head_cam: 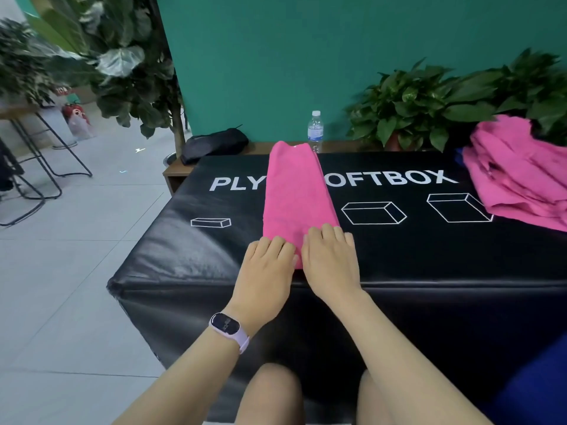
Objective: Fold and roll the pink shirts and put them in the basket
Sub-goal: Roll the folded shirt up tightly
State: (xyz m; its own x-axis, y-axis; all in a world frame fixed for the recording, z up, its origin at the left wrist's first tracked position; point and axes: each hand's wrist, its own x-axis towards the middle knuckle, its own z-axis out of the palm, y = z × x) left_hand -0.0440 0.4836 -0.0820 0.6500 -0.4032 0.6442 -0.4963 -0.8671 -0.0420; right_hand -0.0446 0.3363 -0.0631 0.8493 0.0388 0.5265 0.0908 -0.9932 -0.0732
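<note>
A pink shirt (294, 191), folded into a long narrow strip, lies on the black padded box (414, 256), running from the near edge toward the far edge. My left hand (267, 265) and my right hand (329, 259) rest side by side on the strip's near end, fingers curled over the cloth. The near end itself is hidden under the hands. A pile of more pink shirts (518, 176) sits at the right of the box top. No basket is in view.
A water bottle (315, 130) stands on the wooden ledge behind the box, with a black bag (214, 145) to its left. Potted plants (429, 108) line the green wall. Stools (40, 161) and a tiled floor lie to the left. Something blue (534, 384) is at lower right.
</note>
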